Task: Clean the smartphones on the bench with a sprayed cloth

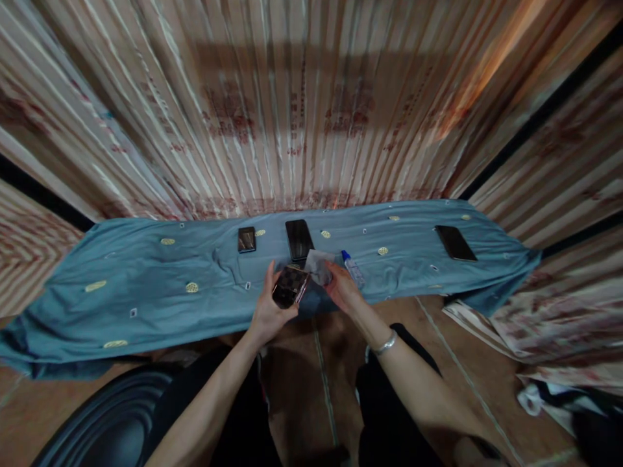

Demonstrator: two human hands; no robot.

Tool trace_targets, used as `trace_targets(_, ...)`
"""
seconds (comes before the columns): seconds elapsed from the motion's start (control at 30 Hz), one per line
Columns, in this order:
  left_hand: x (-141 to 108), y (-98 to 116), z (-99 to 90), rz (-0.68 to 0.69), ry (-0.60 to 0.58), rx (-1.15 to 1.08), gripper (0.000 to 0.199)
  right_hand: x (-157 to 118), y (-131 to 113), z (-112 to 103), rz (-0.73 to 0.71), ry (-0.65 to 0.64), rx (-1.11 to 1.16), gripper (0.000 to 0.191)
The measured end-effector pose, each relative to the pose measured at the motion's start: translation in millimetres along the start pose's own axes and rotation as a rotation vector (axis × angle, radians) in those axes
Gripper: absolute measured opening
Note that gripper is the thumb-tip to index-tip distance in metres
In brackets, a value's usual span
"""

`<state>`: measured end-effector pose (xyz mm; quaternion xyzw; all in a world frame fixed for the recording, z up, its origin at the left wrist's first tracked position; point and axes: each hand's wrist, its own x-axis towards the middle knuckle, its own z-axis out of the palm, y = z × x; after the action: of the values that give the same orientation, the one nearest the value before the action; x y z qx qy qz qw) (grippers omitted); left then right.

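My left hand [270,314] is wrapped round a dark, checkered, shiny case or phone [291,286], tilted above the front edge of the blue cloth. Close beside it on the right, my right hand [339,285] pinches a thin greyish-white cloth or wipe [318,265], whose left edge is near the checkered item. Just beyond my hands a black phone [299,239] lies flat. A small bottle with a blue cap [352,268] lies right of my right hand.
The blue patterned cloth [160,272] covers a long, narrow surface. On it are a small dark square item [246,240] to the left and another dark phone [455,242] to the right. Striped curtains [292,117] hang behind. A black round object [111,421] stands at lower left.
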<state>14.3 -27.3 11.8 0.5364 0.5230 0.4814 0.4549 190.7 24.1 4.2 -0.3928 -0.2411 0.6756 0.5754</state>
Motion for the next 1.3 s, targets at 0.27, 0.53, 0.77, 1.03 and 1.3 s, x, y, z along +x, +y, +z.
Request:
trace_targets(0.27,-10,11,20.0,-0.001,-0.149,-0.079,0.112,-15,10,1,-0.068,-0.153,-0.332,0.035)
trace_targets(0.53,-2,6,10.1,0.007,-0.066,-0.034,0.115,-21,-4,0,-0.258,-0.244,-0.682,0.046)
trace_targets(0.77,2,-6,4.0,0.099,-0.049,0.160,0.111,-29,-15,-1,-0.265,-0.274,-0.810,0.056)
trace_targets(1.03,-8,-3,21.9,0.256,-0.150,0.297,0.104,-20,-5,-6,-0.160,-0.325,-0.674,0.063)
trace_targets(1.3,-8,-9,22.3,0.365,-0.171,0.374,0.107,-9,7,-9,-0.101,-0.209,-0.400,0.045)
